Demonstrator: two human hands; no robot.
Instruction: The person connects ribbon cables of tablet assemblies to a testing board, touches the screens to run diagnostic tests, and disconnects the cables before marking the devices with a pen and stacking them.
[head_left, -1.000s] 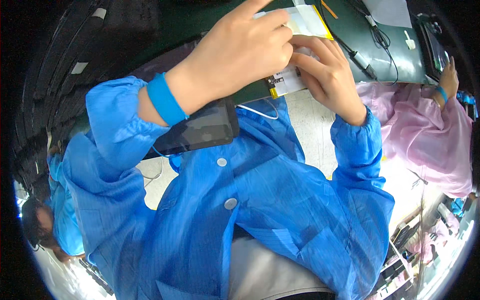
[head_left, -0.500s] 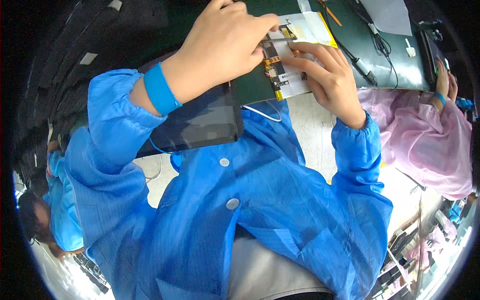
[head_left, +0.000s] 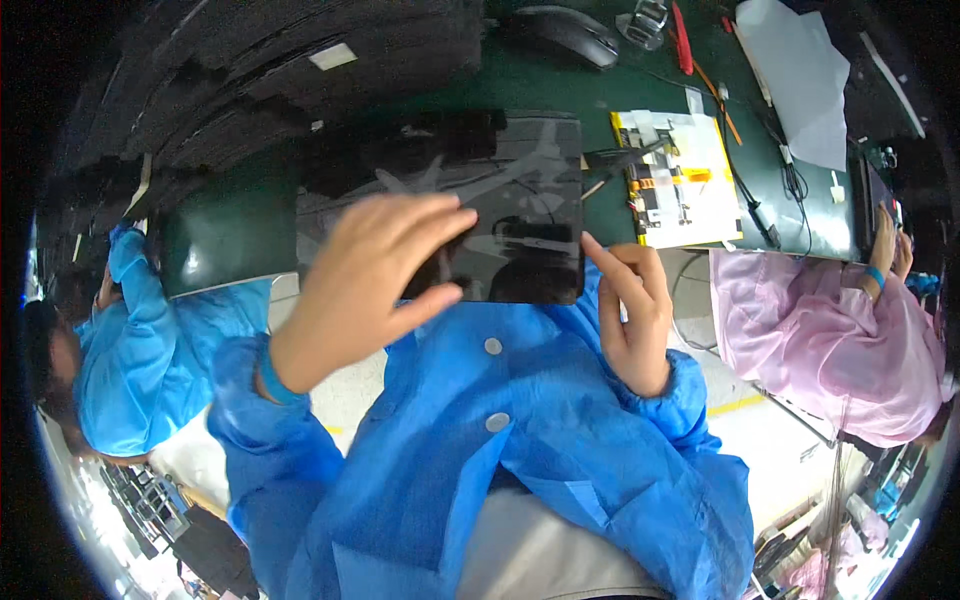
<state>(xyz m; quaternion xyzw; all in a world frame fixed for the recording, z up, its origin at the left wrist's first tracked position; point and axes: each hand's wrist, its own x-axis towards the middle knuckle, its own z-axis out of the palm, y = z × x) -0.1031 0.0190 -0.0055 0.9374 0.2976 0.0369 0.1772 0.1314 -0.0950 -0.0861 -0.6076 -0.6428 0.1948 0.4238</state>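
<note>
A glossy black tablet lies face up at the table's front edge, reflections showing across its screen. Over its left part is my left hand, slightly blurred, fingers and thumb apart, holding nothing. My right hand is beside the tablet's lower right corner. Its index finger reaches to the tablet's right edge, and the other fingers bend loosely around nothing. To the right lies a flat battery-and-circuit-board assembly, white with yellow edges and orange tape. A dark, pointed tool extends from the tablet's side over its left edge.
At the back are a black mouse, a red-handled tool and a clear object. A black cable and white sheet lie to the right. Co-workers in pink and light blue sit on either side.
Both hands have left the battery-and-board assembly and come back to the tablet. The tablet now lies in front of me, the assembly on the table to its right. My view has shifted.
</note>
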